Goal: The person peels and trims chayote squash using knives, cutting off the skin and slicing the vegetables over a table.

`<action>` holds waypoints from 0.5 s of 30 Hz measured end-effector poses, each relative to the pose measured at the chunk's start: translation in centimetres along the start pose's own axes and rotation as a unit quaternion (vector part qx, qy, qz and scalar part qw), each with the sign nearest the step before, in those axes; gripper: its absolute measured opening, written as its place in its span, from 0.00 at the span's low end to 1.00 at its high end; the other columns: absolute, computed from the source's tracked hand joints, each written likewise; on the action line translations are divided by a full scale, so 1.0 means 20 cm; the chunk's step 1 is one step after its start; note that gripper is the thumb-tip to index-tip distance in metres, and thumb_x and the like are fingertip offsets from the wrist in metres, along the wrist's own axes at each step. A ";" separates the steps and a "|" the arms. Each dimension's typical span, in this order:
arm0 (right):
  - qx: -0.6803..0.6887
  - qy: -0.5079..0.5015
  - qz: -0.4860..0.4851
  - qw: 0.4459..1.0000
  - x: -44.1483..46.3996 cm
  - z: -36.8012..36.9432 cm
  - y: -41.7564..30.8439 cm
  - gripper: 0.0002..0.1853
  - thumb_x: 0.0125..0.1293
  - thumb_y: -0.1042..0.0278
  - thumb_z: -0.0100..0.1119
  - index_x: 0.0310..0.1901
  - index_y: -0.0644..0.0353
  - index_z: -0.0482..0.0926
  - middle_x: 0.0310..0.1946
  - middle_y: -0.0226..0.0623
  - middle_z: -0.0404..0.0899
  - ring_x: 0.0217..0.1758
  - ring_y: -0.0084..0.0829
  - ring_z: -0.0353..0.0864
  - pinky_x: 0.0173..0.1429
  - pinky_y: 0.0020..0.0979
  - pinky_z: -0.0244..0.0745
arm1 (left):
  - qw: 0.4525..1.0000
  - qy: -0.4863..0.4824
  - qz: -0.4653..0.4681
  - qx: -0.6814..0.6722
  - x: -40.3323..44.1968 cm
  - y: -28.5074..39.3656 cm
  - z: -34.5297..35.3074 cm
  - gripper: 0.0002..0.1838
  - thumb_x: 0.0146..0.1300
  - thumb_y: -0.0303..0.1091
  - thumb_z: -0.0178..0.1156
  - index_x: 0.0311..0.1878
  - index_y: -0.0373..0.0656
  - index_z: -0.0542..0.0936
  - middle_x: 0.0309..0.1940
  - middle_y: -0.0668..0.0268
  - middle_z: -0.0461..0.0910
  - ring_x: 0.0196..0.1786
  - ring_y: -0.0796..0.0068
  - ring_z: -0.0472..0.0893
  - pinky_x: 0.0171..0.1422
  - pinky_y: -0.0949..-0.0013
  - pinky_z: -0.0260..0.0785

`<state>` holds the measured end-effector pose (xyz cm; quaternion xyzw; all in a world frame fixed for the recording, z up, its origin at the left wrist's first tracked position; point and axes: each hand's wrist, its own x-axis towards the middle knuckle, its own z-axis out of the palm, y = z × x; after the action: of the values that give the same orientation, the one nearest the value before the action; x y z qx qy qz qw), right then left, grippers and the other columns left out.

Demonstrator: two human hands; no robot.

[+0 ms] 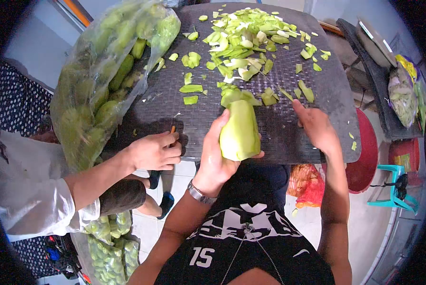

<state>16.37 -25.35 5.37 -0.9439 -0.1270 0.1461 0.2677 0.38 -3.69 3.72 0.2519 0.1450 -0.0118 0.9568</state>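
Note:
My left hand (pixel 217 152) is wrapped round a large, pale green peeled vegetable (pixel 240 130), perhaps a green papaya or chayote, held upright over the near edge of the dark woven-pattern table (pixel 274 137). To the right, my right hand (pixel 317 126) is closed, index finger stretched forward, over the table. A thin, narrow strip (pixel 285 93) juts from its fingertips and looks like a knife blade; the handle is hidden in the palm. Loose peelings (pixel 270 97) lie between the hands, and a big heap of green and whitish peelings (pixel 246 40) covers the table's far part.
A clear plastic bag (pixel 104 90) of unpeeled green vegetables leans on the table's left side. Another person's hand (pixel 158 151) pinches a small orange-tipped item near it. At right are a red tub (pixel 365 152) and a turquoise stool (pixel 396 187); bagged vegetables (pixel 111 251) sit lower left.

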 end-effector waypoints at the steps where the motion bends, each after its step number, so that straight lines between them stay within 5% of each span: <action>1: 0.087 -0.062 0.016 0.994 -0.01 0.01 0.00 0.41 0.74 0.25 0.46 0.26 0.62 0.78 0.15 0.46 0.72 0.19 0.43 0.76 0.30 0.46 0.72 | 1.000 0.003 0.001 -0.003 0.01 0.01 0.00 0.31 0.78 0.61 0.48 0.67 0.43 0.75 0.50 0.55 0.84 0.48 0.49 0.86 0.49 0.43 0.82; 3: 0.256 -0.184 0.048 0.948 -0.04 0.03 -0.02 0.41 0.74 0.22 0.43 0.27 0.59 0.78 0.12 0.33 0.66 0.13 0.32 0.68 0.23 0.39 0.67 | 1.000 0.022 0.021 0.005 0.06 0.00 -0.02 0.31 0.77 0.60 0.49 0.67 0.42 0.75 0.51 0.55 0.84 0.50 0.50 0.86 0.53 0.45 0.81; 6: 0.515 -0.321 0.168 0.777 -0.12 0.04 -0.09 0.40 0.72 0.19 0.39 0.32 0.55 0.77 0.13 0.21 0.62 0.10 0.22 0.59 0.18 0.29 0.59 | 1.000 0.029 0.012 -0.005 0.07 0.01 -0.02 0.31 0.78 0.59 0.49 0.66 0.41 0.75 0.52 0.54 0.84 0.52 0.51 0.85 0.57 0.48 0.79; 10: 0.661 -0.418 0.095 0.616 -0.07 0.05 -0.10 0.40 0.72 0.18 0.37 0.35 0.54 0.76 0.14 0.21 0.61 0.12 0.21 0.59 0.18 0.29 0.58 | 0.999 0.038 0.005 -0.019 0.07 -0.01 -0.04 0.30 0.78 0.57 0.49 0.67 0.39 0.75 0.52 0.52 0.84 0.52 0.53 0.85 0.56 0.50 0.79; 13: 0.674 -0.386 0.070 0.626 -0.05 0.05 -0.13 0.39 0.74 0.20 0.36 0.36 0.54 0.76 0.14 0.20 0.62 0.13 0.21 0.60 0.20 0.29 0.59 | 1.000 0.006 0.014 -0.010 0.07 -0.01 -0.05 0.30 0.77 0.55 0.50 0.67 0.39 0.75 0.53 0.51 0.83 0.53 0.53 0.85 0.56 0.51 0.79; 15: 0.620 -0.320 0.078 0.712 -0.05 0.06 -0.15 0.38 0.75 0.21 0.37 0.36 0.54 0.76 0.15 0.20 0.63 0.13 0.20 0.62 0.20 0.28 0.60 | 0.999 -0.023 -0.005 -0.022 0.06 0.00 -0.06 0.30 0.77 0.55 0.50 0.67 0.39 0.75 0.54 0.50 0.83 0.53 0.53 0.85 0.55 0.52 0.79</action>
<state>14.60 -22.63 6.30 -0.4693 -0.0116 0.5061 0.7235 1.25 -3.04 2.47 0.2293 0.1249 -0.0192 0.9651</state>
